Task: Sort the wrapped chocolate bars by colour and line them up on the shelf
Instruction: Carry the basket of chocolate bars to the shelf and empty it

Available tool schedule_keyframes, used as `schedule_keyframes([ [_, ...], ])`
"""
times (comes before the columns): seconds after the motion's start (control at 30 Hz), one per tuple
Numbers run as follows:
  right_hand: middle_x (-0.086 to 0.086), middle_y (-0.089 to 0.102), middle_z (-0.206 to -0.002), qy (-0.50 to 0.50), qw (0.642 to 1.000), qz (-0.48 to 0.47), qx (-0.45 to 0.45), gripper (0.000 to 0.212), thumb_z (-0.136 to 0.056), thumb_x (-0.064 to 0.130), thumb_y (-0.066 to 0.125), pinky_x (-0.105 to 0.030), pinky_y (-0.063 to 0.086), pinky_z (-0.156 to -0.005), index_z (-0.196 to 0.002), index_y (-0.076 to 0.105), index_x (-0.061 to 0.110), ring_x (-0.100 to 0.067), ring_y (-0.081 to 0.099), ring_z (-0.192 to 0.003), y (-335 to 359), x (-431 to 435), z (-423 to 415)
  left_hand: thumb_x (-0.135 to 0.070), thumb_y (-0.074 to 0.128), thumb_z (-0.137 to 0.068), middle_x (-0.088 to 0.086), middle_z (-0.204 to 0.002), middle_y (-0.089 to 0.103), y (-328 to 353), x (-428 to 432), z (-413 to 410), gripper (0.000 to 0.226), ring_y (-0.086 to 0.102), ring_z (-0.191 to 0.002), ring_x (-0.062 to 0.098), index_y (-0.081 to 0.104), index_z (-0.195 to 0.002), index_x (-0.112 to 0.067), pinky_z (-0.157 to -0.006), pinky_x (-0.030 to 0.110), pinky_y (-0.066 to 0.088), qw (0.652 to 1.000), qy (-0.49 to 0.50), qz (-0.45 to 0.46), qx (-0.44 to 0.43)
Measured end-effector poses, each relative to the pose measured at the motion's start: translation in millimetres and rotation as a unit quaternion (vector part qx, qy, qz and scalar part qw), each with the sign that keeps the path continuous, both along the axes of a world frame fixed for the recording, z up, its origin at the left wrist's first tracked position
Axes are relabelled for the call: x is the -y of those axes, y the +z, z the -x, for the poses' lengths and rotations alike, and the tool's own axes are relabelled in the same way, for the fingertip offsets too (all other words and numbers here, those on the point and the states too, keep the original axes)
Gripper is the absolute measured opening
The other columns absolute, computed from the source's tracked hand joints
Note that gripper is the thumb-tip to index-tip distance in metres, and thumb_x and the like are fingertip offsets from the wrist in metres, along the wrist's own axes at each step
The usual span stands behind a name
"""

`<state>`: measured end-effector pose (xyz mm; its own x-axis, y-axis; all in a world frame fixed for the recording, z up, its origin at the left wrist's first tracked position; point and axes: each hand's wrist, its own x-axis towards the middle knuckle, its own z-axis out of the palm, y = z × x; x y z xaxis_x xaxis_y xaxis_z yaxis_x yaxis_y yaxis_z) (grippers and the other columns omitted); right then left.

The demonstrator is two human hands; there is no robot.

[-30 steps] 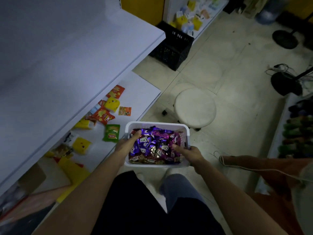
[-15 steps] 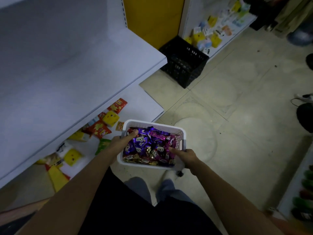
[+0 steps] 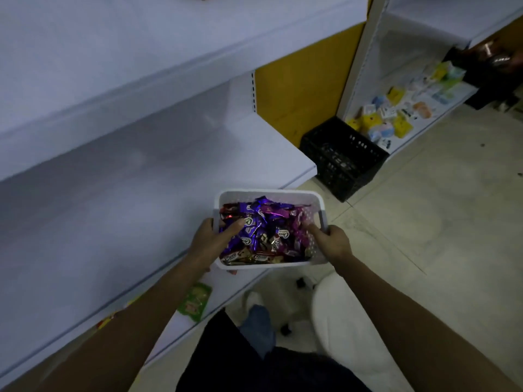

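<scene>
Two hands on one white basket, and nothing has come out of it yet! The left hand clamps the left wall, thumb hooked over the rim and lying on the wrappers, fingers curled round the outside. The right hand mirrors it on the right wall, thumb inside, fingers wrapped round the outer edge.

Inside, the chocolate bars lie in a jumbled heap: mostly purple, with magenta toward the right, a red one at the back left and brownish-gold ones along the near side. Not a single bar is sorted.

The basket hangs at the front edge of the white shelf, whose surface looks bare beside it. Whether the basket's bottom touches that edge, I cannot tell. A green packet lies on the lower shelf beneath the left arm, and a black crate stands on the floor well beyond.

By my reading this is the carrying step, bringing the stock to the shelf. The next move calls for setting the basket down flat on that board, freeing a hand, then picking one colour at a time and starting a row with room left for the others.
</scene>
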<state>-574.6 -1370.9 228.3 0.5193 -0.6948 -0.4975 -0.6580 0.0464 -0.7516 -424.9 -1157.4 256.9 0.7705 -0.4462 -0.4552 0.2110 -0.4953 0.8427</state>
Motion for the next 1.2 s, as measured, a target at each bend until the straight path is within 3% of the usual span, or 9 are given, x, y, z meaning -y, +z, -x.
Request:
schedule_keyframes([
  [0.13, -0.009, 0.06, -0.087, 0.02, 0.999, 0.034, 0.0, 0.035, -0.088, 0.044, 0.057, -0.036, 0.047, -0.073, -0.088, 0.056, 0.01, -0.024, 0.057, -0.078, 3.8, 13.1, -57.8, -0.077, 0.074, -0.051, 0.007, -0.092, 0.075, 2.5, 9.0, -53.8, 0.081, 0.071, -0.087, 0.024, 0.071, -0.101, -0.014, -0.086, 0.049, 0.056, 1.0, 0.021, 0.018, -0.002],
  [0.27, -0.012, 0.062, -0.094, 0.026, 0.999, 0.021, -0.017, 0.029, -0.089, 0.037, 0.057, -0.04, 0.049, -0.079, -0.094, 0.056, 0.009, -0.028, 0.059, -0.086, 2.5, 13.1, -85.4, -0.071, 0.07, -0.054, 0.013, -0.096, 0.073, 3.2, 14.1, -85.4, 0.078, 0.069, -0.092, 0.027, 0.071, -0.1, -0.008, -0.088, 0.047, 0.055, 0.998, 0.054, 0.021, -0.022],
  [0.4, -0.011, 0.06, -0.095, 0.047, 0.998, 0.036, -0.038, 0.033, -0.092, 0.038, 0.052, -0.039, 0.048, -0.08, -0.099, 0.057, 0.007, -0.027, 0.058, -0.087, 11.2, 12.4, -106.2, -0.054, 0.067, -0.081, 0.004, -0.084, 0.069, -2.0, 10.4, -103.1, 0.043, 0.064, -0.075, 0.016, 0.067, -0.09, -0.012, -0.06, 0.025, 0.047, 0.994, 0.083, 0.021, -0.072],
  [0.5, -0.01, 0.059, -0.099, 0.068, 0.994, 0.057, -0.059, 0.049, -0.094, 0.047, 0.047, -0.037, 0.047, -0.082, -0.111, 0.061, 0.003, -0.029, 0.059, -0.094, 15.8, 15.5, -125.1, -0.048, 0.063, -0.086, 0.002, -0.08, 0.067, -10.9, 0.1, -108.0, 0.035, 0.06, -0.069, 0.013, 0.066, -0.085, -0.012, -0.056, 0.023, 0.042, 0.991, 0.098, 0.027, -0.086],
  [0.7, -0.012, 0.06, -0.096, 0.135, 0.984, 0.088, -0.078, 0.059, -0.089, 0.054, 0.053, -0.032, 0.046, -0.074, -0.106, 0.061, -0.002, -0.027, 0.058, -0.088, 10.1, 14.0, -162.7, -0.048, 0.066, -0.083, 0.005, -0.087, 0.069, -25.0, -13.5, -116.1, 0.034, 0.063, -0.077, 0.015, 0.066, -0.09, -0.014, -0.062, 0.025, 0.045, 0.989, 0.13, 0.028, -0.071],
  [0.83, -0.011, 0.059, -0.093, 0.179, 0.974, 0.111, -0.077, 0.054, -0.089, 0.047, 0.055, -0.034, 0.049, -0.075, -0.108, 0.06, -0.003, -0.023, 0.056, -0.083, 9.9, 21.5, -187.5, -0.054, 0.069, -0.078, 0.01, -0.102, 0.069, -35.3, -11.2, -125.6, 0.056, 0.064, -0.094, 0.025, 0.066, -0.11, -0.008, -0.081, 0.032, 0.05, 0.982, 0.171, 0.031, -0.069],
  [0.97, -0.014, 0.06, -0.099, 0.244, 0.956, 0.14, -0.087, 0.051, -0.092, 0.041, 0.054, -0.031, 0.045, -0.073, -0.113, 0.057, -0.005, -0.024, 0.054, -0.085, 10.5, 37.6, -210.1, -0.05, 0.069, -0.08, 0.012, -0.108, 0.068, -45.5, 1.8, -127.2, 0.057, 0.063, -0.1, 0.027, 0.063, -0.115, -0.006, -0.091, 0.037, 0.051, 0.972, 0.219, 0.053, -0.072],
  [1.07, -0.015, 0.06, -0.106, 0.303, 0.936, 0.144, -0.102, 0.054, -0.092, 0.041, 0.054, -0.028, 0.042, -0.074, -0.118, 0.055, -0.006, -0.028, 0.058, -0.096, 13.6, 55.4, -230.9, -0.045, 0.07, -0.081, 0.01, -0.104, 0.066, -50.3, 19.8, -121.1, 0.051, 0.063, -0.098, 0.025, 0.062, -0.113, -0.007, -0.085, 0.032, 0.049, 0.959, 0.267, 0.066, -0.063],
  [1.2, -0.019, 0.059, -0.122, 0.363, 0.918, 0.11, -0.112, 0.057, -0.089, 0.039, 0.059, -0.035, 0.049, -0.091, -0.125, 0.051, -0.005, -0.032, 0.058, -0.111, 4.8, 83.1, -252.5, -0.042, 0.073, -0.081, 0.012, -0.093, 0.068, -67.0, 46.9, -112.1, 0.043, 0.065, -0.093, 0.029, 0.065, -0.1, -0.005, -0.072, 0.031, 0.05, 0.944, 0.33, 0.009, 0.02],
])
